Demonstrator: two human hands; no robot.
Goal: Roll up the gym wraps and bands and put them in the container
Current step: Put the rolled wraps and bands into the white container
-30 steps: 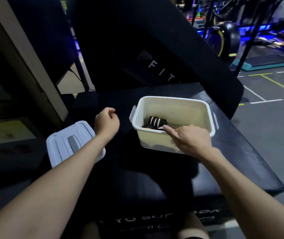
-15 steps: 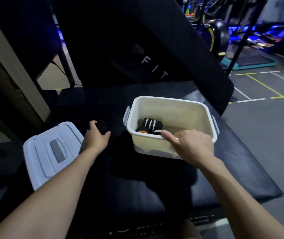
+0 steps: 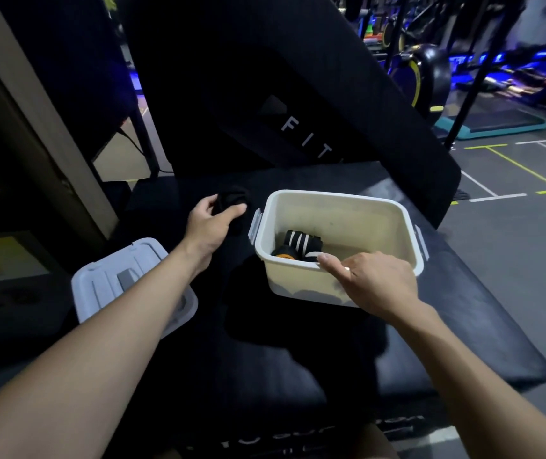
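The person sits at a black bench [image 3: 463, 326] whose padded back [image 3: 265, 94] rises at the far side, with white letters on it. On the bench stands a cream container [image 3: 298, 286], open at the top. Inside it, near the front left corner, lies a rolled black wrap [image 3: 301, 240] with white stripes, and just beside it a dark roll [image 3: 284, 252] with an orange end; the two touch each other. The right hand [image 3: 374, 283] rests on the front rim of the container: its thumb lies along the rim, and the other fingers go down over the outer wall, so I cannot tell how tightly they hold. The left hand [image 3: 210, 223] reaches to the bench just to the left of the container, and its fingers and thumb curl round a black bundle [image 3: 231, 202], which seems to be a rolled band or wrap; the light is weak there and the bundle is nearly the same colour as the bench, so its exact shape is not clear. More dark cloth seems to lie under this hand, beside the container's left clip. A grey lid [image 3: 109, 283] lies at the left edge of the bench, partly under the left forearm, well apart from the container. Behind the bench, at the right, gym machines [image 3: 430, 71] stand on a floor [image 3: 513, 226] with white and yellow lines.
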